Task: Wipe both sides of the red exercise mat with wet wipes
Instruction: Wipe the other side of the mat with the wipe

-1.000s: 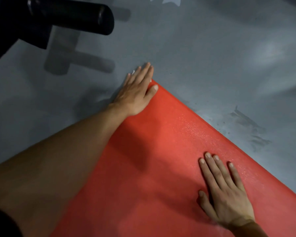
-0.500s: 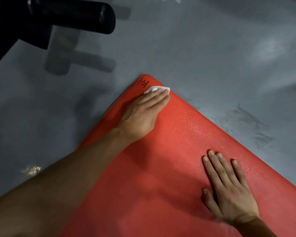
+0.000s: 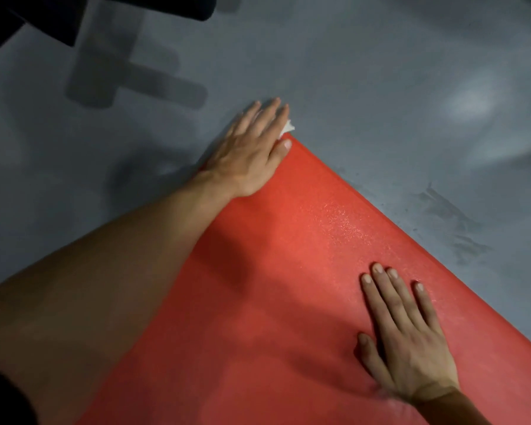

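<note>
A wipe [image 3: 288, 129] is being pressed flat-fingered under the left hand [image 3: 252, 154] at the mat [image 3: 288, 286] corner; the right hand [image 3: 408, 342], flat, is bracing the mat nearer the person.

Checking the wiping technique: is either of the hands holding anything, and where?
Nothing is gripped. The left hand presses a white wipe flat under straight fingers at the mat corner; only its edge shows. The right hand lies flat on the mat.
</note>
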`<state>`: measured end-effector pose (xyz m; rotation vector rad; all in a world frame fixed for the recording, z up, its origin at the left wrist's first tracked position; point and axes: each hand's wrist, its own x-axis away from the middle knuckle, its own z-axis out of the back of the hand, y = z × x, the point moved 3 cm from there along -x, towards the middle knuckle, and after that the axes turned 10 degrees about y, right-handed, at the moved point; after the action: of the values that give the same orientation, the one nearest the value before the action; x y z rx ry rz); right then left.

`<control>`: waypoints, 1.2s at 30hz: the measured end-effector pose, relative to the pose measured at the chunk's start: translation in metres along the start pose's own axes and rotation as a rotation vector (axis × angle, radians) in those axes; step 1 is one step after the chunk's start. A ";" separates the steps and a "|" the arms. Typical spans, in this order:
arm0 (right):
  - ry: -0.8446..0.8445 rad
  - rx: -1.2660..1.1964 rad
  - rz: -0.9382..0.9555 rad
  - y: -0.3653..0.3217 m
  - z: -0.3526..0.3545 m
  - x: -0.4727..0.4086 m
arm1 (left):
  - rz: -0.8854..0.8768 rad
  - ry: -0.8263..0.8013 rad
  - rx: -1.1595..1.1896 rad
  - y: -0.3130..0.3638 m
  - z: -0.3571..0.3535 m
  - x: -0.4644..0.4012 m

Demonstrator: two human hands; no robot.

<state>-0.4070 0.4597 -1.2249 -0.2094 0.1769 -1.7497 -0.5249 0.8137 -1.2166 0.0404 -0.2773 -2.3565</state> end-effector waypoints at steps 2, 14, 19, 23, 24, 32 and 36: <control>-0.008 0.001 -0.002 0.001 0.001 -0.001 | -0.006 0.089 -0.022 -0.001 0.000 0.033; -0.024 0.018 0.002 -0.001 0.002 -0.002 | 0.069 0.098 0.030 -0.010 -0.002 0.031; -0.035 0.022 -0.018 -0.002 0.002 -0.001 | 0.020 0.174 -0.050 -0.037 0.002 0.098; -0.040 0.019 -0.008 -0.004 0.004 -0.002 | 0.093 0.095 0.023 -0.018 -0.008 0.043; -0.027 0.028 -0.004 -0.004 0.003 -0.001 | 0.079 0.103 0.029 -0.015 -0.009 0.034; -0.024 0.011 -0.018 -0.001 0.001 0.001 | 0.174 0.177 -0.104 -0.064 0.007 0.190; -0.033 0.024 -0.021 -0.004 -0.001 0.001 | 0.198 0.182 -0.065 -0.057 -0.003 0.159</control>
<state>-0.4108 0.4596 -1.2250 -0.2227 0.1302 -1.7670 -0.6785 0.7424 -1.2229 0.1869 -0.1098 -2.1469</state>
